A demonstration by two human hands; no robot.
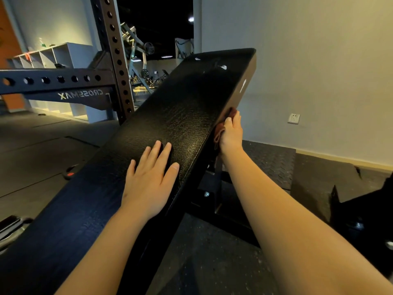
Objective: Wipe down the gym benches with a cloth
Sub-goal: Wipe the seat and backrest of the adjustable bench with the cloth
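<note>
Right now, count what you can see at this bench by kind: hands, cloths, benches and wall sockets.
hands: 2, the left hand and the right hand
cloth: 1
bench: 1
wall socket: 1
Total: 5

One head-worn wide-angle view, aimed forward and down.
The camera sits close above the person's forearms and faces along the slanted gym bench [170,116], which runs from lower left up toward the wall [319,60]. The left hand [148,177] and right hand [230,133] lie near the lens, and the rack [114,60] stands farther off at left.
</note>
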